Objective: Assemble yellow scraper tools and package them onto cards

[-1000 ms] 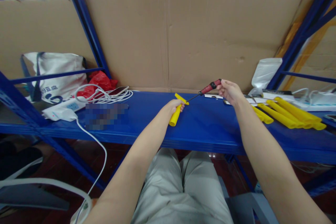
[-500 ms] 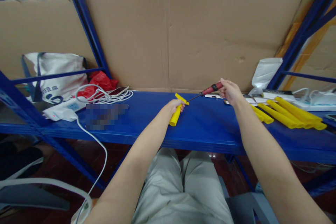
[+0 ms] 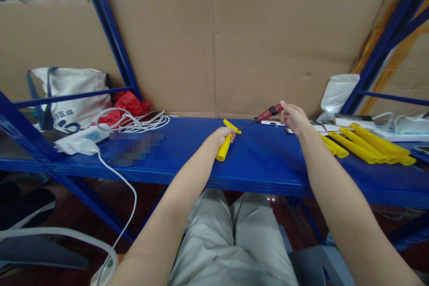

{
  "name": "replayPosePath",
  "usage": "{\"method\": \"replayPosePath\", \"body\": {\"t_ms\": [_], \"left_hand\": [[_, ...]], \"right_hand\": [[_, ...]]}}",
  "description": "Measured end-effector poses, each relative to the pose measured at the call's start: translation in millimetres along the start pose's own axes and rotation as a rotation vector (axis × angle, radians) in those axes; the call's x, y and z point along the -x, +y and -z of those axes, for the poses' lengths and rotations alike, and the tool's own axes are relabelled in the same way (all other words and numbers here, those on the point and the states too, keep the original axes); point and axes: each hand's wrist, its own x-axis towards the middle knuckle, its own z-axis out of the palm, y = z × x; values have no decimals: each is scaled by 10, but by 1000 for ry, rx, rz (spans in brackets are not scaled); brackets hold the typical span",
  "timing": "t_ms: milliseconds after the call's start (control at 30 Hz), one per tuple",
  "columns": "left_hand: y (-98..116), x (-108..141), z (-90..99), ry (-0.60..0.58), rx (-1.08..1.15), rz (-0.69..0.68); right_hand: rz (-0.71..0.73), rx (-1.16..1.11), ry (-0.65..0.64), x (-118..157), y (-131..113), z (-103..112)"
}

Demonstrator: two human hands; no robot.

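My left hand [image 3: 226,135] is closed around a yellow T-shaped piece with a tube-like handle [image 3: 221,152], held at the blue tabletop. Its crosspiece sticks out beyond my fingers. With its fingertips, my right hand [image 3: 294,116] grips the rear end of a red and black screwdriver [image 3: 270,112]. The thin shaft slants down to the left and meets the yellow piece beside my left fingers. Exactly where the tip sits is hidden. Several more yellow handled pieces [image 3: 368,145] lie to the right of my right forearm.
On the left of the blue shelf table [image 3: 187,143] are a power strip [image 3: 82,140], coiled white cable [image 3: 134,121], a red plastic bag [image 3: 130,103] and a cloth tote [image 3: 72,98]. A cardboard wall [image 3: 261,49] closes the back. A white pouch [image 3: 339,94] leans at right.
The screwdriver's handle has turned a little, its dark and red patches showing differently. Both hands stay in almost the same place, and the yellow piece has not moved.
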Motion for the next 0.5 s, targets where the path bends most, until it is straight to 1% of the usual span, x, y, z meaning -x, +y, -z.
{"method": "replayPosePath", "body": {"t_ms": [100,200,333,500], "left_hand": [[15,7,-7,5,-3,134],[27,7,-7,13,6,209],[23,1,-1,10,24,246],[-4,-15,5,-7,43,246]], "right_hand": [[-21,-8,17,-8,14,0],[-9,-9,30,-4,12,-11],[0,-36,-15,24,-22,-30],[-16,-53,-53,54,-57,-41]]}}
